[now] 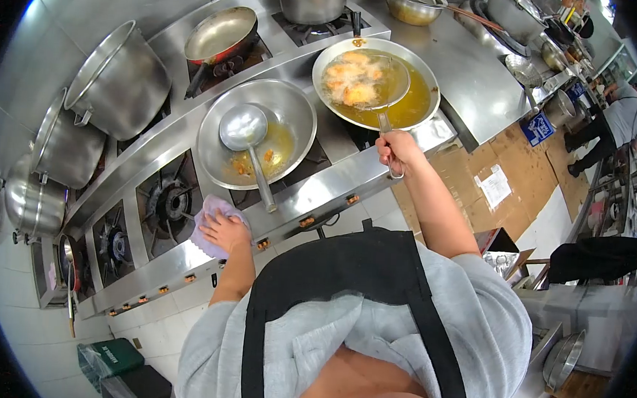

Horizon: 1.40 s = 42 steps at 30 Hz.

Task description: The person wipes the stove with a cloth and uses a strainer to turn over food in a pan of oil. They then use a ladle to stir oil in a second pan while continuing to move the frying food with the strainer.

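My right hand [400, 151] is closed round the handle of a wire skimmer [383, 118]. The skimmer's round mesh head sits in a wide frying pan [432, 112] of yellow oil, under bubbling golden pieces of food [355, 77]. My left hand [223, 231] rests on a bunched purple cloth [203, 244] at the stove's front edge, fingers curved over it. Between the hands stands a large metal bowl [302, 103] with some oil and fried bits inside. A big ladle [244, 127] lies in that bowl, its handle over the near rim.
Bare burners [169, 201] are left of the bowl. Tall steel pots [122, 77] line the back, near a red pan [223, 36]. A steel counter [478, 85] adjoins on the right, with a bowl [415, 8] at its back. Another person [622, 119] stands far right.
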{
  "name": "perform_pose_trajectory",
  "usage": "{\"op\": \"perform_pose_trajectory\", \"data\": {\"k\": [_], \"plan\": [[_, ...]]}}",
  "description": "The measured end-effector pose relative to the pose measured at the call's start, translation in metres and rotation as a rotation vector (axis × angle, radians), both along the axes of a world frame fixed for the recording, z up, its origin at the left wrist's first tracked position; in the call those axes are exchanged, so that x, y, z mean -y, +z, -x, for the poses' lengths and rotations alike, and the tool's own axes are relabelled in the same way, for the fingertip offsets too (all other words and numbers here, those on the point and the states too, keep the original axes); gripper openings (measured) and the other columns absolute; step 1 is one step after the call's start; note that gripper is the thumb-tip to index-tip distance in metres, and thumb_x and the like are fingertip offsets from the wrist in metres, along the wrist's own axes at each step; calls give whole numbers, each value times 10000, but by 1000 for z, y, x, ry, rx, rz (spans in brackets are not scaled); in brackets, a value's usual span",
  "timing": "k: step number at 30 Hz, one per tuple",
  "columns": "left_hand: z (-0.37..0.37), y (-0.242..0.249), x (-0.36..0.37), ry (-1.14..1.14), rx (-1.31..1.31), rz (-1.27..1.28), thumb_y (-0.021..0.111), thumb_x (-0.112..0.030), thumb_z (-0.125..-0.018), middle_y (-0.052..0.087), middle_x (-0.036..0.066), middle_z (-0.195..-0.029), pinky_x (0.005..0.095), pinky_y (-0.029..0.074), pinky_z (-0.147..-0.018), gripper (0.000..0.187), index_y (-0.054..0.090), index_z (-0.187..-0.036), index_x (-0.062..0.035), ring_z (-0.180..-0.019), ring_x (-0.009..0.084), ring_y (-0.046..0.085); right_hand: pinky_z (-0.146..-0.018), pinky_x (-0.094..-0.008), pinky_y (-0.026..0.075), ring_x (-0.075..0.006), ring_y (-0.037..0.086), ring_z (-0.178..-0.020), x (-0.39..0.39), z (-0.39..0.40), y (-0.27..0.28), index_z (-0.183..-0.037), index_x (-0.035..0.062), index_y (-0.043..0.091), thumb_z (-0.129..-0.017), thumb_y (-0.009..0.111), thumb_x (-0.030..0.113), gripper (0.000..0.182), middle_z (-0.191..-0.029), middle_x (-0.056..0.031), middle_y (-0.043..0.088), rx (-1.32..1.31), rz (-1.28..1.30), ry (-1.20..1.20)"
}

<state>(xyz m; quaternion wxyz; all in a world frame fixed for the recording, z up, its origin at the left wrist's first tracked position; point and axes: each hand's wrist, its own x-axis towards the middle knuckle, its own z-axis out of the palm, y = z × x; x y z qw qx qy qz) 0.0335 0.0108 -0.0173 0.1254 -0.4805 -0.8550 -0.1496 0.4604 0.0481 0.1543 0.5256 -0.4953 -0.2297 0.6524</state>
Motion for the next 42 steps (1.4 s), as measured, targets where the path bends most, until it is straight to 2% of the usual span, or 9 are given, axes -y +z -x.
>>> {"op": "perform_pose_trajectory", "data": {"k": [5, 8, 13, 17, 19, 20, 22, 25, 42], "plan": [[2, -1, -2, 17, 0, 49, 488, -277, -828, 317, 130, -1439, 523, 122, -1105, 449, 499, -1249, -119, -1343, 438, 199, -390, -305, 404, -148, 426, -424, -1, 1, 6, -679, 4, 464, -804, 421, 36, 136, -527, -53, 440, 74, -21, 14], [2, 0, -2, 13, 5, 44, 491, -279, -824, 317, 129, -1439, 522, 122, -1106, 458, 504, -1254, -121, -1345, 440, 193, -374, -326, 396, -160, 427, -413, -1, 0, 4, -666, 3, 464, -799, 429, 42, 144, -516, -62, 436, 265, -10, -24], [-2, 6, -1, 15, 38, 55, 498, -282, -819, 321, 129, -1438, 521, 126, -1105, 467, 512, -1258, -122, -1344, 444, 191, -363, -346, 394, -177, 461, -414, 6, 4, 6, -865, -24, 459, -820, 404, 43, 98, -613, -92, 493, 538, -13, -100], [1, -1, -1, -1, 22, 16, 500, -280, -821, 320, 131, -1438, 526, 131, -1101, 463, 510, -1255, -118, -1343, 448, 186, -321, -303, 347, -126, 405, -390, 8, 1, -2, -867, 31, 404, -828, 385, 31, 43, -629, -67, 450, 678, -9, -104], [0, 0, 0, -9, 20, 7, 500, -279, -823, 319, 132, -1439, 528, 131, -1100, 464, 506, -1256, -114, -1343, 449, 183, -570, -469, 490, -389, 601, -631, 4, -9, -16, -1013, -58, 444, -831, 427, 52, 213, -767, -276, 585, 1009, -47, -56], [-1, 2, 1, -9, 24, -1, 500, -277, -825, 318, 133, -1439, 530, 130, -1100, 462, 503, -1256, -111, -1343, 450, 182, -570, -469, 490, -389, 601, -631, 8, -10, -19, -1013, -58, 444, -831, 427, 52, 213, -767, -276, 585, 1012, -42, -57], [-2, 4, 0, -10, 33, -10, 500, -275, -826, 317, 133, -1438, 532, 128, -1100, 460, 499, -1255, -108, -1342, 450, 182, -757, -501, 465, -467, 584, -838, 16, -9, -21, -1138, -64, 434, -847, 429, 71, 321, -887, -344, 582, 1302, -262, -151], [-2, 5, 0, -10, 39, -10, 500, -269, -827, 316, 136, -1438, 530, 119, -1102, 452, 499, -1250, -108, -1343, 451, 178, -817, -511, 437, -467, 570, -901, 27, -5, -10, -1242, -35, 405, -864, 418, 92, 399, -930, -340, 586, 1392, -159, -114], [-3, 9, 0, -11, 67, 31, 488, -289, -816, 316, 170, -1434, 542, 99, -1102, 500, 457, -1282, -112, -1338, 471, 177, -808, -492, 456, -454, 582, -903, 59, -23, -9, -1240, -8, 408, -877, 409, 107, 380, -924, -321, 597, 1467, 22, -254]]}}
